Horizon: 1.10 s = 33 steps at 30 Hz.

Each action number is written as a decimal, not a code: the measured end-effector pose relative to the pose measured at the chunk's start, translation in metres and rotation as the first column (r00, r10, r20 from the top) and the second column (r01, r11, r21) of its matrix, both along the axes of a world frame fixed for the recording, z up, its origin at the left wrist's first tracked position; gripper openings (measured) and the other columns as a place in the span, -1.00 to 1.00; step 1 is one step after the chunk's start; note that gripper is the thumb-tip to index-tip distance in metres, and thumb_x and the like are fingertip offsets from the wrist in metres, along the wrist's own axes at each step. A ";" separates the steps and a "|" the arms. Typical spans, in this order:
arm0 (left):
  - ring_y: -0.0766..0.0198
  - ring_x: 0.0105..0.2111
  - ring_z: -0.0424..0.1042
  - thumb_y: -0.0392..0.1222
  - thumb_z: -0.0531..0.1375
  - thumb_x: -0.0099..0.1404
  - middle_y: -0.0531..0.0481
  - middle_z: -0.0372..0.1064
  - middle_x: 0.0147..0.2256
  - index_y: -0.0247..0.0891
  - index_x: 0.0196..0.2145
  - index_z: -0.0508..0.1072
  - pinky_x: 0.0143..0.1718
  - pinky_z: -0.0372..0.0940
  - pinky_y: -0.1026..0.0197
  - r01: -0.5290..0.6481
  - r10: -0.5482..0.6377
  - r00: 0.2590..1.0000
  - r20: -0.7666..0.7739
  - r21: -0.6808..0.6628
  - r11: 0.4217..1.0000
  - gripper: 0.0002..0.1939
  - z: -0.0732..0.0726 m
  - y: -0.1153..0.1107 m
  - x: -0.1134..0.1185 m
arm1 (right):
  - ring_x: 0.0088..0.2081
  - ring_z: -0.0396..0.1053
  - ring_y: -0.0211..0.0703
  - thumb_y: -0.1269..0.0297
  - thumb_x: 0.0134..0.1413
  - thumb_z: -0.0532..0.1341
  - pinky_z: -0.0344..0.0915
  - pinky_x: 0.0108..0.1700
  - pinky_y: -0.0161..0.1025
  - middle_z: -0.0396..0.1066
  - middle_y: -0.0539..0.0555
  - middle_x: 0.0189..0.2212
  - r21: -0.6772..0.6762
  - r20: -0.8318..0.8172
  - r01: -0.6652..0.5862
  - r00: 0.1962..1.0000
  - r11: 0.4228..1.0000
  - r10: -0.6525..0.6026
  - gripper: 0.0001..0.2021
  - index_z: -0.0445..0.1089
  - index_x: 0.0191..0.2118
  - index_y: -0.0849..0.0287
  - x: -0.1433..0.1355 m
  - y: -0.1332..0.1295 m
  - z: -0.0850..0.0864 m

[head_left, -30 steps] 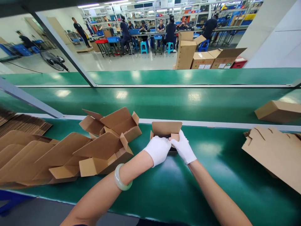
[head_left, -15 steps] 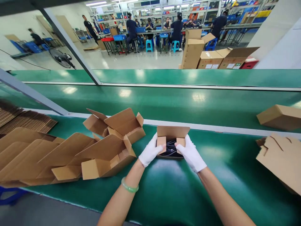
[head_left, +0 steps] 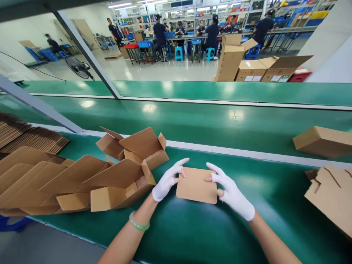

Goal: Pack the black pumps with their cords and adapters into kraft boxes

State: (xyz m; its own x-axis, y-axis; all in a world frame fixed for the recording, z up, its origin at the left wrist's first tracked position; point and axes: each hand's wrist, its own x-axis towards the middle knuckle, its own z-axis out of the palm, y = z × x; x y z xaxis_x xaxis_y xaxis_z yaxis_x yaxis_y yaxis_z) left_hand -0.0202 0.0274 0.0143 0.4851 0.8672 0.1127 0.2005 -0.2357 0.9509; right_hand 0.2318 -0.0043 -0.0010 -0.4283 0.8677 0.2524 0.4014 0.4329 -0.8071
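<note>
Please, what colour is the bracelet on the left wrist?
The bracelet is pale green; the head view shows it.

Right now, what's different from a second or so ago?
The small box's lid has folded down toward the camera, hiding the black cables. The left hand and right hand have let go of the side flaps and now touch the lid. The open boxes stayed put.

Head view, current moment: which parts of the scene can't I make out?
All in the head view:
- Contents of the small brown cardboard box between the hands: hidden by its lid.
- Right end of the closed tan carton on the green belt: cut off by the right edge.
- Rest of the flat brown cardboard pile: cut off by the right edge.
- What the dark-clothed background workers handle: too small.
</note>
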 end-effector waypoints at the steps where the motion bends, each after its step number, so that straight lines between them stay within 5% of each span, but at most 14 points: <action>1: -0.03 0.18 0.04 0.24 0.05 0.16 -0.22 -0.07 0.23 -0.22 -0.33 0.26 0.12 0.05 -0.12 0.021 -0.015 0.996 -0.088 0.063 0.998 -0.57 0.003 -0.003 -0.003 | 0.16 0.09 0.12 -0.13 0.05 0.06 0.21 0.01 0.07 -0.03 0.29 0.22 0.080 0.106 0.026 0.994 0.996 -0.035 -0.52 0.29 -0.06 0.13 0.001 -0.004 0.003; 6: -0.08 0.14 0.08 0.20 0.34 -0.18 -0.28 0.04 0.16 -0.19 -0.18 0.16 0.09 0.10 -0.16 0.114 -0.023 0.904 -0.428 0.186 0.976 -0.30 0.017 -0.007 -0.005 | 0.11 0.14 0.14 0.05 -0.12 0.26 0.25 -0.05 0.10 0.03 0.31 0.18 0.289 0.341 0.065 0.925 0.955 -0.166 -0.51 0.28 -0.04 0.13 -0.005 -0.013 0.006; 10: -0.05 0.10 0.15 0.20 0.26 -0.03 -0.28 0.12 0.11 -0.26 0.05 0.14 0.09 0.14 -0.11 0.209 -0.016 0.842 -0.540 0.299 0.931 -0.21 0.023 -0.003 0.000 | 0.08 0.18 0.07 0.20 -0.09 0.25 0.28 -0.06 0.07 0.11 0.27 0.13 0.334 0.327 0.033 0.933 0.942 -0.148 -0.59 0.28 -0.05 0.11 -0.005 -0.006 0.005; 15: -0.03 0.07 0.17 0.15 0.18 0.11 -0.31 0.14 0.09 -0.37 0.02 0.26 0.08 0.16 -0.05 0.311 0.006 0.752 -0.659 0.363 0.878 -0.35 0.031 -0.002 0.003 | 0.12 0.15 0.02 0.23 0.06 0.18 0.25 0.00 0.05 0.12 0.23 0.14 0.461 0.278 -0.008 0.951 0.887 -0.136 -0.64 0.27 0.01 0.08 0.000 -0.003 0.007; 24: -0.09 0.03 0.16 0.22 0.01 0.21 -0.34 0.13 0.07 -0.38 0.12 0.14 0.04 0.12 -0.13 0.382 0.098 0.644 -0.759 0.430 0.818 -0.30 0.033 -0.013 0.007 | 0.18 0.05 0.22 0.31 0.15 0.11 0.26 -0.07 0.10 0.14 0.37 0.12 0.608 0.443 -0.116 0.870 0.785 -0.214 -0.71 0.27 0.00 0.19 -0.003 -0.010 0.010; 27: -0.17 0.06 0.11 0.28 0.09 0.12 -0.36 0.11 0.08 -0.40 0.14 0.09 0.07 0.04 -0.17 0.369 0.203 0.543 -0.815 0.448 0.814 -0.18 0.036 -0.023 0.017 | 0.20 -0.04 0.33 0.26 0.12 0.14 0.22 -0.03 0.14 0.08 0.43 0.15 0.556 0.589 -0.195 0.778 0.808 -0.217 -0.64 0.27 0.04 0.23 -0.004 -0.017 0.014; 30: -0.18 0.06 0.11 0.12 0.18 0.12 -0.40 0.12 0.07 -0.48 0.16 0.06 0.08 0.02 -0.13 0.321 0.296 0.424 -0.856 0.448 0.834 -0.19 0.039 -0.031 0.029 | 0.20 -0.06 0.35 0.11 0.03 0.22 0.14 0.05 0.15 0.02 0.44 0.18 0.488 0.665 -0.210 0.718 0.847 -0.205 -0.47 0.22 0.09 0.26 -0.003 -0.022 0.022; 33: -0.18 0.08 0.09 0.01 0.18 0.14 -0.41 0.11 0.09 -0.52 0.15 0.07 0.09 0.01 -0.12 0.273 0.341 0.408 -0.847 0.469 0.840 -0.25 0.039 -0.035 0.038 | 0.21 -0.08 0.37 -0.01 -0.05 0.24 0.10 0.08 0.16 -0.06 0.40 0.22 0.447 0.683 -0.212 0.708 0.869 -0.180 -0.38 0.22 0.10 0.23 -0.004 -0.017 0.032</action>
State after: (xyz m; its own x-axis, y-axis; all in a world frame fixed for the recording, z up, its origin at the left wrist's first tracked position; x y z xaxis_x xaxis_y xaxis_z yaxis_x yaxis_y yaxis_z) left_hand 0.0181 -0.0078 0.0530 0.5327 0.8460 0.0243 0.8460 -0.5315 -0.0429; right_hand 0.2276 -0.0215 0.0306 -0.6568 0.7145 0.2411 0.7366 0.6763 0.0025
